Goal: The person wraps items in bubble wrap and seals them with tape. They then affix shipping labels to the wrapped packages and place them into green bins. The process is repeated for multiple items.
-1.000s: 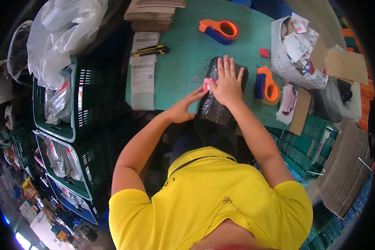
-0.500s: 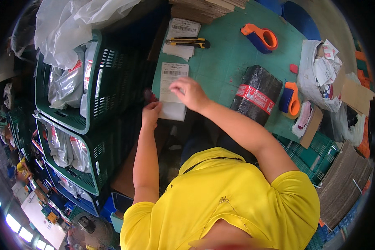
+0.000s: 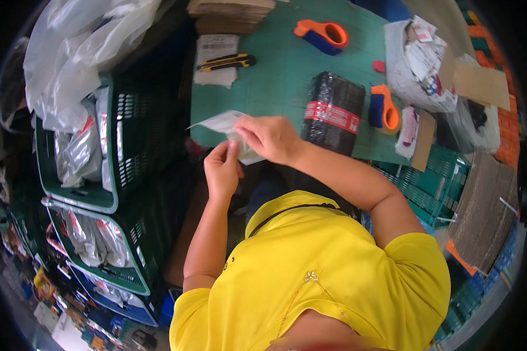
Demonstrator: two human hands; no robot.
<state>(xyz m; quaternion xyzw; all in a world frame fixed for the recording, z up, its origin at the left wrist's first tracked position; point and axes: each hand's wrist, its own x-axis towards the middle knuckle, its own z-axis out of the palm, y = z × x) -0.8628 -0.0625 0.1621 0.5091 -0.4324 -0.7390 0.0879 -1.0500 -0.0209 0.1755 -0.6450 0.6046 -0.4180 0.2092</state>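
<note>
Left hand [image 3: 221, 168]: thumb against fingers, pinching the lower part of a white sheet [image 3: 218, 121]. Right hand [image 3: 270, 139]: thumb and fingertips pinching the same sheet higher up; exact contact blurred. Sheet curled, left of the black-wrapped parcel [image 3: 341, 93] (landmark), apart from it, by the worktop [image 3: 275, 76] edge.

Risks (judged): uneven pull between the hands could crease or tear the sheet; if its back is adhesive (cannot tell), the loose curled corner could fold and stick to itself.

Counts, outward:
- sheet in hands: 1
- parcel: 1, with 1 red tape band [image 3: 334, 116]
- tape dispensers: 2, one [image 3: 384, 111] just right of parcel, one [image 3: 322, 37] beyond it
- utility knife [image 3: 225, 62]: 1, beyond and left of parcel, on a label pile [image 3: 218, 44]; sheets uncountable
- paper-filled white bag [image 3: 396, 70]: 1, right of parcel, beyond the nearer dispenser
</note>
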